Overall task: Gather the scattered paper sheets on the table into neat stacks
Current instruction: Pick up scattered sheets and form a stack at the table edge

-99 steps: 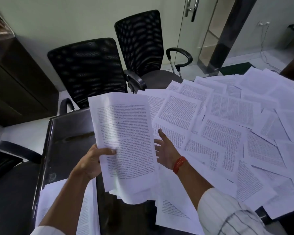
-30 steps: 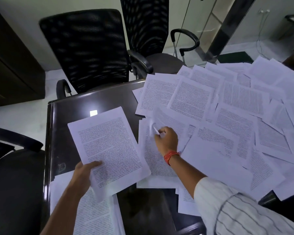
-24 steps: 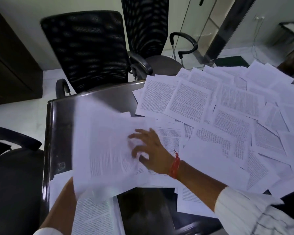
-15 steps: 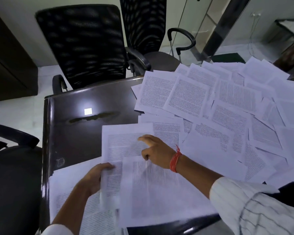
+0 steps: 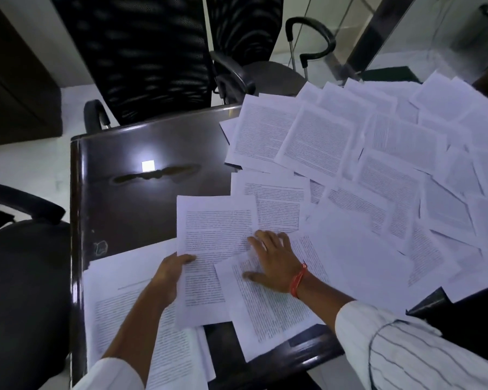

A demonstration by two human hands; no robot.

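Head view, sheet in hand: your left hand (image 5: 171, 273) grips the left edge of a printed sheet (image 5: 209, 249) by the table's near edge, thumb on top.
Slanted sheet: a second page (image 5: 268, 302) lies skewed across the first one's right side; your right hand (image 5: 271, 263) rests flat on it, fingers spread.
Started stack: a pile (image 5: 141, 319) sits at the near left corner of the table (image 5: 141, 153), edges roughly aligned, your left forearm over it.
Scattered sheets: many pages (image 5: 378, 170) overlap at all angles across the right half, up to the far edge.
Progress: early, by my judgement; one pile begun, most pages left.
Look: white, densely printed, flat, some blank side up.
Surroundings: chairs (image 5: 141, 52) stand beyond the far edge.
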